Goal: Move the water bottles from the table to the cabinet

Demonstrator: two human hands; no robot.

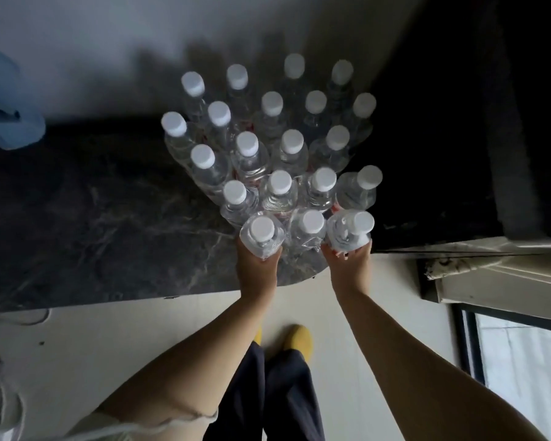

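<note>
1. at the near edge of the dark marble table (93, 202), close to its rounded near right corner, stands a tight cluster of clear water bottles (268, 138) with white caps, all upright.
2. the left hand (256, 268) grips the near-left bottle (261, 235) from the near side, fingers curled round its body below the shoulder; the cap rises clear above the hand.
3. an ungripped bottle (309, 229) stands between the two held ones, touching or just beside both.
4. the right hand (350, 265) holds the near-right bottle (350, 232) the same way, at the corner of the table.
5. judged from this, the step is the pick-up of a pair; nothing shows either bottle lifted off the table yet.
6. the next move calls for lifting both straight up, so the neighbours are not knocked over, then carrying them to the cabinet, which i cannot identify with certainty here.
</note>
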